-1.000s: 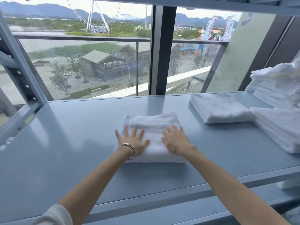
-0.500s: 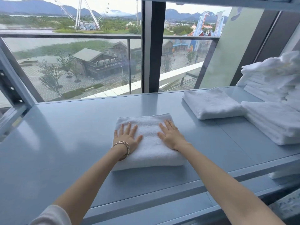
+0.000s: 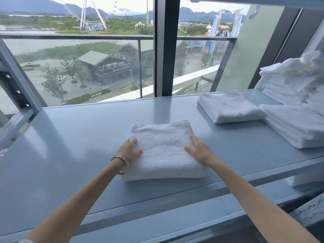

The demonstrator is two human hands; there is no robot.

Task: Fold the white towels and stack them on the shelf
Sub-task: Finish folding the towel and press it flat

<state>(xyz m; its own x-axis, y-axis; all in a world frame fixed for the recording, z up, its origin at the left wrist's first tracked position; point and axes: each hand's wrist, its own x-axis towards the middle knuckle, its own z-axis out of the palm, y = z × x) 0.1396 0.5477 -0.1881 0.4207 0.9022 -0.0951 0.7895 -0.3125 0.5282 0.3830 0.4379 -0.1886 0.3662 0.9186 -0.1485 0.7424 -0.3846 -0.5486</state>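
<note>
A folded white towel (image 3: 163,146) lies in the middle of the blue-grey shelf (image 3: 70,146). My left hand (image 3: 128,149), with bangles on the wrist, rests at the towel's left edge, thumb on top. Over on the towel's right edge sits my right hand (image 3: 198,149), fingers straight and thumb spread on the top. Both hands flank the towel from its two sides. Whether the fingers reach under the edges is hidden.
Another folded towel (image 3: 228,106) lies at the back right. A flat stack of towels (image 3: 296,125) and a taller, looser pile (image 3: 294,81) stand at the far right. A window wall runs behind the shelf. A metal upright (image 3: 15,76) rises at the left.
Both hands have slid apart from the top of the towel to its left and right edges. The camera has shifted a little; the towel stays in place.
</note>
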